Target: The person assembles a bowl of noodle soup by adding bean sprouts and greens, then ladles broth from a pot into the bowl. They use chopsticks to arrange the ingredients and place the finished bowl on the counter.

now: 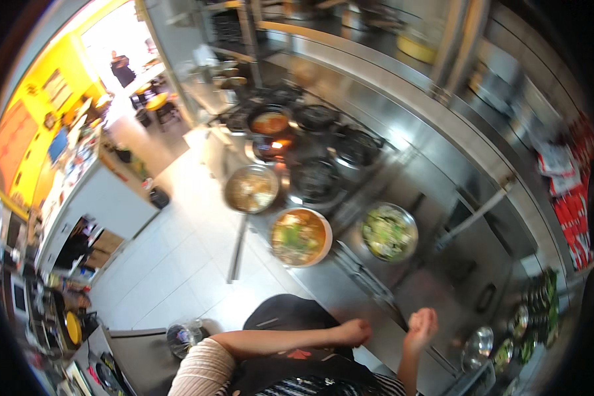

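Observation:
My left hand (355, 332) is curled closed in front of my dark apron (290, 315), its forearm crossing my body from the left. My right hand (422, 323) is raised over the near edge of the steel counter, its fingers folded in. Nothing shows in either hand. Ahead of them, a white pot (327, 232) holds orange-red broth with green and pale pieces. To its right, a metal bowl (414, 239) contains chopped greens. A long-handled pan (228, 191) with pale food stands beyond the pot. None of these touches my hands.
Farther off is a stove with black burners (315, 179), a flame (280, 144) and a dark pan (269, 122) of reddish food. Small metal bowls (478, 346) stand at the lower right. Red packets (574, 221) lie on the right shelf. A person (121, 69) stands beyond the doorway.

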The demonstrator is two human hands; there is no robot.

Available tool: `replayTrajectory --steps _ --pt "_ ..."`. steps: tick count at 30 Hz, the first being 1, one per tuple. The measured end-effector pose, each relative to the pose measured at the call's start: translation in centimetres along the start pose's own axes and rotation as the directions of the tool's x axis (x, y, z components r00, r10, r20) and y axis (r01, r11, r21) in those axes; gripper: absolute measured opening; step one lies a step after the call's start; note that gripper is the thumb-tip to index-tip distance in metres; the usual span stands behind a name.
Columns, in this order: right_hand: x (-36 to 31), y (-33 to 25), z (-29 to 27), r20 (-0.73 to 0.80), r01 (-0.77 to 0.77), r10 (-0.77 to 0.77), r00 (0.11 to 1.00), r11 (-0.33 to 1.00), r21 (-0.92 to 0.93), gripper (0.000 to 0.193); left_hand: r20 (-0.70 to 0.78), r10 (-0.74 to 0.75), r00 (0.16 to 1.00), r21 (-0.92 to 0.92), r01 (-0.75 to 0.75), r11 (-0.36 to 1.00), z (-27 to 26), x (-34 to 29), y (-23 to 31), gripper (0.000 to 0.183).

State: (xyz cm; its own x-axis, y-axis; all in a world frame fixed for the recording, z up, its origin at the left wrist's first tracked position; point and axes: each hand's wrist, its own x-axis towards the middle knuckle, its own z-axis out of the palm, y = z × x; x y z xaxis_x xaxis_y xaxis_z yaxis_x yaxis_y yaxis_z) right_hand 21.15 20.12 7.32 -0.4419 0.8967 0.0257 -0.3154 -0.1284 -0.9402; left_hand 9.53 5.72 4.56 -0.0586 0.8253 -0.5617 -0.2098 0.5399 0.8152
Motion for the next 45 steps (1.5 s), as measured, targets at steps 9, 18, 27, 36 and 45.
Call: replayTrajectory --steps 9,18,27,36,45 --pt "-14.1 0.0 19.2 0.687 0.834 -0.498 0.529 0.455 -0.312 0.012 0.247 0.300 0.922 0.324 -0.370 0.871 -6.2 -11.8 -11.2 0.019" --pt "-26.0 7.1 33.4 0.606 0.780 -0.622 0.497 0.625 0.002 0.017 -0.080 0.622 0.779 -0.160 -0.626 0.763 -13.5 -23.0 -18.8 0.018" --pt "-21.3 18.4 35.1 0.266 -0.660 0.671 0.692 0.737 -0.146 0.058 0.027 0.260 0.965 0.239 -0.258 0.936 -23.2 -32.6 -16.2 0.053" --pt "-4.7 14.7 40.5 0.232 0.065 0.057 0.971 0.872 -0.485 0.023 -0.009 -0.021 1.000 0.029 0.021 0.999 -36.1 -37.5 -15.0 0.043" --pt "-1.2 3.8 44.2 0.167 0.054 0.030 0.985 0.881 -0.471 0.022 0.200 -0.153 0.968 0.151 0.124 0.981 -43.7 -38.1 -11.6 0.039"
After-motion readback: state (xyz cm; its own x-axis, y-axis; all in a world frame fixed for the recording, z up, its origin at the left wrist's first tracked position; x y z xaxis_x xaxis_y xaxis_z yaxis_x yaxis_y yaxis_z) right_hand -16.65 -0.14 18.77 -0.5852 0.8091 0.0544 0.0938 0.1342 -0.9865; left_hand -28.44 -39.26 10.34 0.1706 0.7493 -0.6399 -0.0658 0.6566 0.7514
